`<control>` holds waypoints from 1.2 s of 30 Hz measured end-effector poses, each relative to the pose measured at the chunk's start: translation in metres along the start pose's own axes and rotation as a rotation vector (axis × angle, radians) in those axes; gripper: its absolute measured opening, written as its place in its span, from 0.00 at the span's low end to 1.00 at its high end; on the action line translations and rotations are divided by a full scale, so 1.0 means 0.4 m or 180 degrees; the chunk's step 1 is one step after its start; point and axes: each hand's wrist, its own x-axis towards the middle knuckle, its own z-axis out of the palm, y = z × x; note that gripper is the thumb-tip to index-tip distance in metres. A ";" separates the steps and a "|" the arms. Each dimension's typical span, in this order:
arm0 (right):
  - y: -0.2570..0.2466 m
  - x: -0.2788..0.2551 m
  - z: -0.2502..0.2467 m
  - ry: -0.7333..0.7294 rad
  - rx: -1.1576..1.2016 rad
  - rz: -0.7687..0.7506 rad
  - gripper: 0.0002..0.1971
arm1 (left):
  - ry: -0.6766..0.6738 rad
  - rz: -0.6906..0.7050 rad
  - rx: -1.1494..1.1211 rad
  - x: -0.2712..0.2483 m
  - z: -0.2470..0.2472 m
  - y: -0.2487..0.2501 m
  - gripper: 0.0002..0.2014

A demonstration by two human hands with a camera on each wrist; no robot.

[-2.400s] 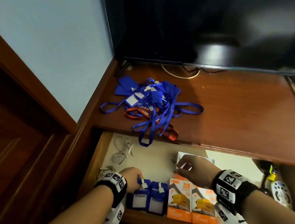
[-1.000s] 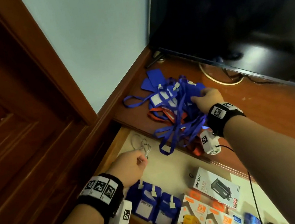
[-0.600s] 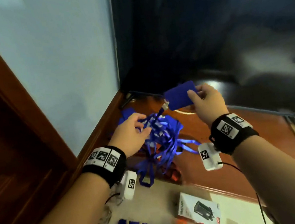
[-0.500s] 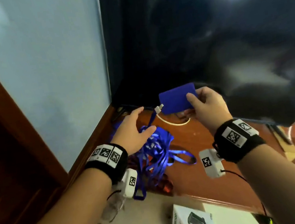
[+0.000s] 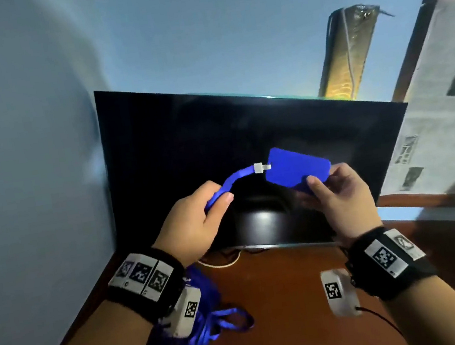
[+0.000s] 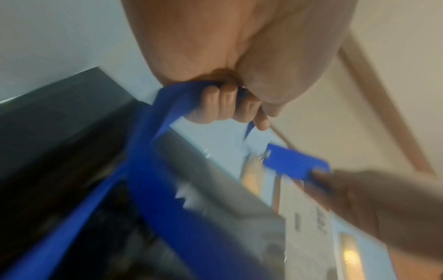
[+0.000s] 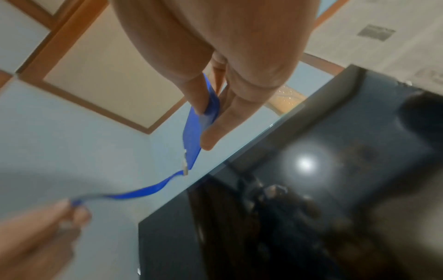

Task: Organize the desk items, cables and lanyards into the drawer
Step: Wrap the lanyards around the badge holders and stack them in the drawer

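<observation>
A blue badge holder (image 5: 297,169) is lifted in front of the dark screen, and my right hand (image 5: 337,192) pinches its lower right corner between thumb and fingers. A white clip (image 5: 260,167) joins it to a blue lanyard strap (image 5: 233,180). My left hand (image 5: 198,220) grips that strap, which runs through the fist and hangs down to the blue lanyard pile (image 5: 212,323) on the desk. In the left wrist view the fingers (image 6: 223,106) curl round the strap (image 6: 153,151). In the right wrist view the badge holder (image 7: 196,132) shows edge-on. The drawer is out of view.
A black television (image 5: 246,146) stands on the brown wooden desk (image 5: 281,296), close behind both hands. A white cable (image 5: 218,262) lies under its base. A newspaper-covered panel (image 5: 441,119) is at the right, and the pale blue wall (image 5: 30,170) at the left.
Both hands have risen higher with the badge holder. My left hand, open over the pile before, now grips the strap. The view has tilted up, so the drawer has dropped out of sight.
</observation>
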 end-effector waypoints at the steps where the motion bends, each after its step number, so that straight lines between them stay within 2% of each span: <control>1: 0.007 -0.004 -0.013 -0.0097 -0.0259 -0.0086 0.06 | 0.0058 0.0119 0.0057 0.019 -0.019 0.028 0.10; 4: 0.033 -0.026 -0.034 -0.0366 -0.0728 -0.0229 0.05 | 0.0080 0.0440 0.0164 0.077 -0.074 0.109 0.10; 8: 0.047 -0.082 -0.023 -0.0959 -0.0948 -0.0326 0.06 | -0.0188 0.0750 0.0308 0.140 -0.104 0.182 0.15; 11: 0.040 -0.130 -0.007 -0.1568 -0.0490 -0.0240 0.04 | -0.0415 0.0676 0.0430 0.182 -0.096 0.198 0.16; 13: 0.022 -0.152 -0.001 -0.1813 0.0009 -0.0203 0.05 | -0.0585 0.0469 0.0540 0.205 -0.079 0.179 0.17; 15: -0.014 -0.160 0.002 -0.1734 0.0469 -0.0223 0.04 | -0.0823 0.0199 0.0523 0.208 -0.061 0.134 0.18; 18: -0.059 -0.138 -0.003 -0.1213 0.1068 -0.0200 0.12 | -0.1125 -0.0214 0.0228 0.162 -0.024 0.062 0.19; 20: -0.063 -0.107 -0.009 -0.0826 0.1334 -0.0232 0.13 | -0.1149 -0.0414 0.0332 0.102 0.001 0.041 0.21; 22: -0.041 -0.073 -0.017 -0.0398 0.1106 -0.0298 0.11 | -0.1181 -0.0460 0.0355 0.033 0.020 0.050 0.24; 25: 0.034 -0.043 -0.036 -0.0065 -0.0019 -0.0497 0.12 | -0.1329 -0.0416 0.0345 -0.053 0.017 0.104 0.21; 27: 0.095 -0.051 -0.039 -0.0444 -0.1063 -0.0516 0.13 | -0.1341 -0.0248 0.0471 -0.068 -0.002 0.135 0.17; 28: 0.125 -0.067 -0.035 -0.0877 -0.1349 -0.0382 0.13 | -0.1296 -0.0137 0.0504 -0.063 -0.014 0.143 0.16; 30: 0.159 -0.116 -0.019 -0.1861 -0.1175 -0.0052 0.10 | -0.1087 0.0079 0.0628 -0.033 -0.039 0.150 0.15; 31: 0.161 -0.140 -0.008 -0.2187 -0.0890 0.0037 0.09 | -0.0984 0.0105 0.0721 -0.012 -0.048 0.139 0.15; 33: 0.125 -0.173 0.010 -0.2340 -0.0320 0.0099 0.09 | -0.0828 -0.0018 0.0808 0.024 -0.055 0.095 0.15; 36: 0.064 -0.178 0.024 -0.1818 0.0697 0.0084 0.11 | -0.0969 -0.0451 0.0530 0.024 -0.046 0.001 0.14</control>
